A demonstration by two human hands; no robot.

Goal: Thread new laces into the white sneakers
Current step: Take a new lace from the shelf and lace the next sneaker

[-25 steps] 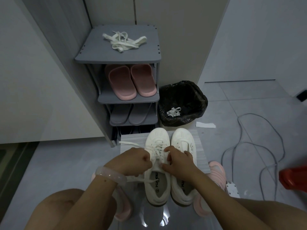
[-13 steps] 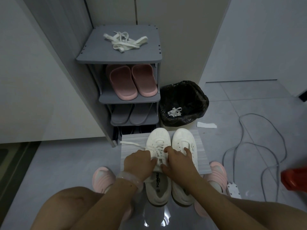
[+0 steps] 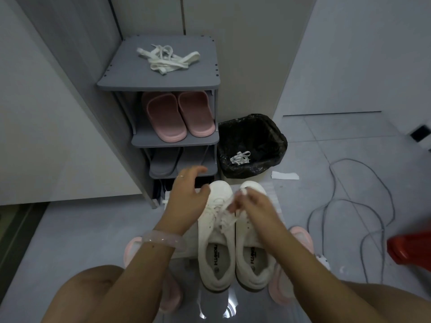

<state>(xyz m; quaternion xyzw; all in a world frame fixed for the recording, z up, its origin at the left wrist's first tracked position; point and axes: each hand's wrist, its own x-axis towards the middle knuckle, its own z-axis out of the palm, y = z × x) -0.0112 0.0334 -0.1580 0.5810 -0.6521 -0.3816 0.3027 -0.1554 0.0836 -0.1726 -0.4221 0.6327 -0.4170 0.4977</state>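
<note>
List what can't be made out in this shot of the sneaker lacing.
Head view only:
- Right hand: motion-blurred; whether it pinches the lace cannot be told.
- Right sneaker: eyelets hidden by that hand.
- Left sneaker: lacing blurred, eyelets filled cannot be counted.
- Left hand: fingers blurred, spread above the rack's lower shelf.
- Insole print: too small to read.
- Red object: cut off by the right edge.
- Bottom shelf of shoe rack: too dark.

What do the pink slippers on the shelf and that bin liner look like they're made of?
The pink slippers look like moulded rubber or foam: matte, seamless, with a ribbed footbed. The bin liner looks like thin black plastic film: glossy and crinkled, folded over the rim.
</note>
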